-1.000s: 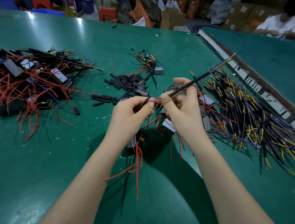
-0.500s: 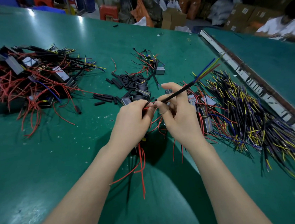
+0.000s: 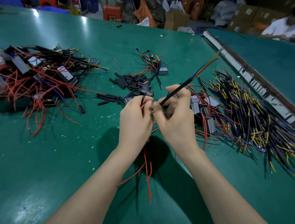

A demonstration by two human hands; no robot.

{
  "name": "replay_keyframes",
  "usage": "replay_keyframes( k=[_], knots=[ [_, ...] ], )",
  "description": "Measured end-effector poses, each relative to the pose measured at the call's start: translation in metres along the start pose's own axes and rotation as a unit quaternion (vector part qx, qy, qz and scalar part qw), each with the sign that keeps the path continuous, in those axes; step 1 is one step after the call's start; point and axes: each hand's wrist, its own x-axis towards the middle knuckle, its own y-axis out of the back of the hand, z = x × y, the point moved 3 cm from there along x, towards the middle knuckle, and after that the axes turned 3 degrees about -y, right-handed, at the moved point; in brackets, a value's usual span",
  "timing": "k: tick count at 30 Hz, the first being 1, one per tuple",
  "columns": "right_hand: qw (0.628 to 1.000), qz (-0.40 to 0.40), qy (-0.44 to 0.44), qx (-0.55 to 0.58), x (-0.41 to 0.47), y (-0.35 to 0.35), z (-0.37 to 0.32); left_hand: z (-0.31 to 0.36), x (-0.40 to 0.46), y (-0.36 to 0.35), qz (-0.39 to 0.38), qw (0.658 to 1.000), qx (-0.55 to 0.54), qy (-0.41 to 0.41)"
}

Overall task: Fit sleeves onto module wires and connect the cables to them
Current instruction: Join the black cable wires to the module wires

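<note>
I held both hands together above the table (image 3: 64, 163) so the ends could meet. My left hand (image 3: 135, 122) pinched the module wires (image 3: 143, 101), fingers curled tight; my right hand (image 3: 176, 120) gripped the black cable (image 3: 176, 92), angled up-right. The loose sleeves (image 3: 130, 82) lay just beyond, cables (image 3: 248, 117) piled to the right.

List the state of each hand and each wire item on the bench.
left hand: pinches red module wires
right hand: grips black cable, raised off table
loose sleeves: scattered, lying flat
cable pile: heaped at right
module heap: tangled at left
</note>
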Motion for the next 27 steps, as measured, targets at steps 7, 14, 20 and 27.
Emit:
replay_keyframes(
  k=[7,14,20,27],
  knots=[
    [0.975,-0.06,-0.105,0.185,0.009,0.002,0.005,-0.009,0.005,-0.002,-0.042,0.987,-0.144,0.063],
    [0.964,-0.092,-0.133,0.21,0.014,0.01,0.007,-0.014,0.005,-0.005,-0.086,0.943,-0.291,0.14],
    [0.978,-0.083,-0.108,0.159,0.017,0.017,0.007,-0.014,0.006,-0.005,-0.11,0.934,-0.303,0.157],
    [0.982,-0.077,-0.103,0.142,0.017,0.02,0.01,-0.014,0.008,-0.005,-0.124,0.93,-0.312,0.149]
  ],
)
